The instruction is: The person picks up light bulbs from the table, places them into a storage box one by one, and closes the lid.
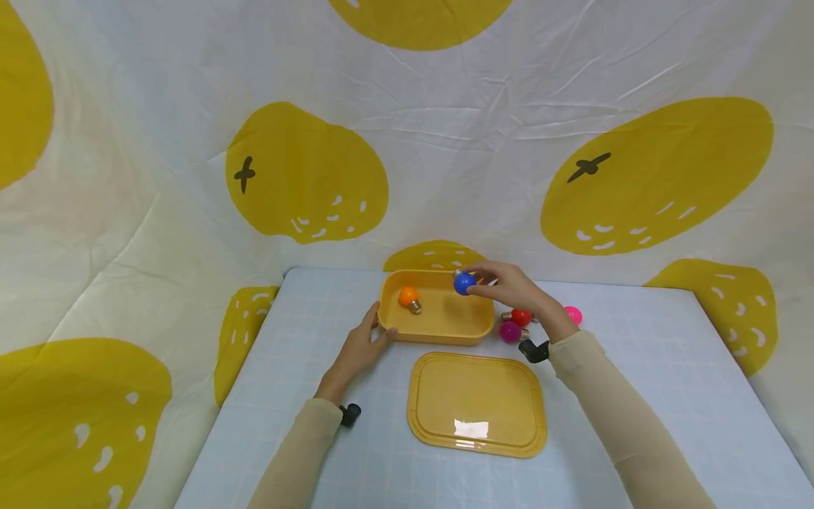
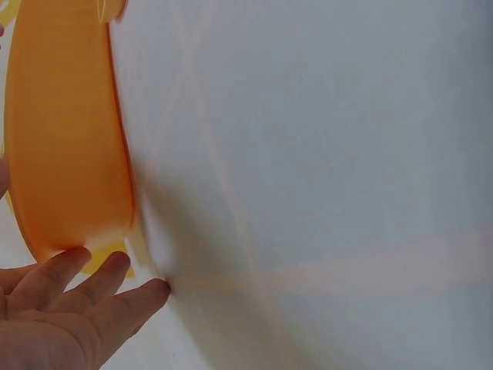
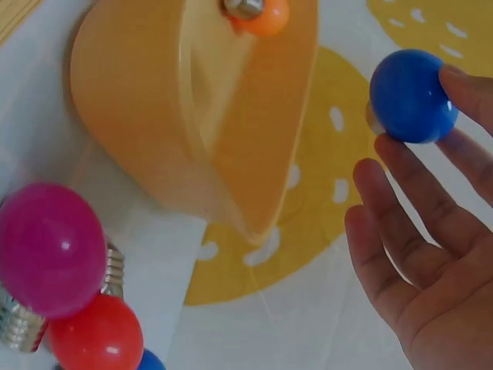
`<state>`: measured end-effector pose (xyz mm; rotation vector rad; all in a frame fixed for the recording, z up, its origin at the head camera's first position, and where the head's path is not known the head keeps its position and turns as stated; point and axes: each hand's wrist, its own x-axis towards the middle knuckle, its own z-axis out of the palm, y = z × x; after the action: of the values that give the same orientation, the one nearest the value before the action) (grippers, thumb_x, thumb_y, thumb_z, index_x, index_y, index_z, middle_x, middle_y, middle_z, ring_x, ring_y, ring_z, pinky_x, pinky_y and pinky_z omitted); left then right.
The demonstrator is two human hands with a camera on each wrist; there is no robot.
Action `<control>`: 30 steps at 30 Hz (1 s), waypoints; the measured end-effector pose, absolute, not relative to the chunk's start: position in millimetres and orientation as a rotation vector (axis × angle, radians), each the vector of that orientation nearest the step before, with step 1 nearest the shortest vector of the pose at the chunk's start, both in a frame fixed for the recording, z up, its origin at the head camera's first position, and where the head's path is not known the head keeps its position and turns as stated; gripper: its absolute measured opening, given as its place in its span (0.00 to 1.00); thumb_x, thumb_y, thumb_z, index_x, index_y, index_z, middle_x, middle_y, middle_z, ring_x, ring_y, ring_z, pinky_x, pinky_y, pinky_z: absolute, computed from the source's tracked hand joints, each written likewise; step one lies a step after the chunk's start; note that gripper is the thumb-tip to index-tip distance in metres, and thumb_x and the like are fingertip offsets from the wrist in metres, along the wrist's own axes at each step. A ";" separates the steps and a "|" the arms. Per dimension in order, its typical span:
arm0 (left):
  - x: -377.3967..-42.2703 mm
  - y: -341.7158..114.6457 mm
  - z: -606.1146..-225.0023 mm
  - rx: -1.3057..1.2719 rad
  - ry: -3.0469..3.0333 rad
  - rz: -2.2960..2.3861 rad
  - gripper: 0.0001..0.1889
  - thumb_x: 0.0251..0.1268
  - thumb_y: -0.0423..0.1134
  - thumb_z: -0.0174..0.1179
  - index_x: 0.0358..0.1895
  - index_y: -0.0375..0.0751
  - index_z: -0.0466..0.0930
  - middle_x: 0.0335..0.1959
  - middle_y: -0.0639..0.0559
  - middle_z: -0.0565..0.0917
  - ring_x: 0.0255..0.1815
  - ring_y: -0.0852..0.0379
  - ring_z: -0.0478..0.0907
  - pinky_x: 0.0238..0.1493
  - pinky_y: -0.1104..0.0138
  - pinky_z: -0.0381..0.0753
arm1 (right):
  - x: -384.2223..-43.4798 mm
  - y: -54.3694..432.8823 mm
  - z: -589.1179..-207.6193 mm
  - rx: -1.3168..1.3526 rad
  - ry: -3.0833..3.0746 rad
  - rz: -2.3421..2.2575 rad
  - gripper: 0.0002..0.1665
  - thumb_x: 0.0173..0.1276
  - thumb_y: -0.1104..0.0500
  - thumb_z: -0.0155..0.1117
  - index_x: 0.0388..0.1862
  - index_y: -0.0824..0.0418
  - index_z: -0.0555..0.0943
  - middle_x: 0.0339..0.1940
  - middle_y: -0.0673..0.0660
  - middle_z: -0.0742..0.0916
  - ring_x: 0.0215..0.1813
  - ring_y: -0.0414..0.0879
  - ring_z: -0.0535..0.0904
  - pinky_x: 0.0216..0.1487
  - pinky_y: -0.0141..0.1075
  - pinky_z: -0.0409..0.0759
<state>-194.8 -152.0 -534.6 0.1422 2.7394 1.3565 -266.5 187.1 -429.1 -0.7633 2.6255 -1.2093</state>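
Observation:
My right hand [image 1: 505, 283] pinches a blue light bulb [image 1: 464, 283] with a metal screw base, between thumb and fingers, above the right part of a yellow plastic container [image 1: 439, 338]. In the right wrist view, the other fingers of that hand spread away from the blue bulb [image 3: 412, 96]. An orange bulb [image 1: 408, 297] lies inside the container on the left. At the container's left front corner, my left hand [image 1: 360, 348] holds it, thumb at the front rim and fingers against the end wall, as the left wrist view shows their tips touching.
Right of the container lie a red bulb [image 1: 521, 317], a purple bulb [image 1: 510, 332] and a pink bulb [image 1: 573, 315]. Another blue bulb [image 3: 152, 362] peeks out below the red one. A yellow lid [image 1: 477, 403] lies flat in front. Behind the table hangs a fruit-print cloth [image 1: 445, 184].

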 end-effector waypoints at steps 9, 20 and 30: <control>-196.8 -156.3 -535.3 0.120 2.740 1.356 0.43 0.71 0.58 0.60 0.82 0.51 0.49 0.72 0.41 0.69 0.73 0.39 0.63 0.70 0.40 0.59 | -288.4 159.6 -430.5 -0.808 2.600 -1.119 0.26 0.70 0.55 0.69 0.64 0.59 0.79 0.52 0.60 0.86 0.53 0.55 0.82 0.53 0.49 0.82; -197.1 -156.7 -532.2 0.097 2.714 1.380 0.42 0.71 0.55 0.60 0.82 0.53 0.49 0.73 0.40 0.68 0.73 0.39 0.63 0.70 0.40 0.59 | -309.0 137.5 -439.7 -0.907 2.538 -1.023 0.24 0.69 0.58 0.70 0.61 0.64 0.80 0.54 0.61 0.86 0.53 0.56 0.82 0.55 0.48 0.81; -198.4 -157.2 -535.2 0.216 2.730 1.399 0.43 0.71 0.56 0.61 0.81 0.46 0.50 0.72 0.41 0.69 0.71 0.40 0.66 0.70 0.42 0.61 | -317.9 133.0 -450.0 -0.819 2.537 -0.848 0.24 0.70 0.57 0.68 0.64 0.62 0.79 0.52 0.62 0.86 0.55 0.56 0.81 0.59 0.51 0.77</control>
<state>-198.4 -157.2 -535.2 0.2155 2.7305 1.3991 -317.9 133.0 -450.0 -0.8189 2.5370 -0.8484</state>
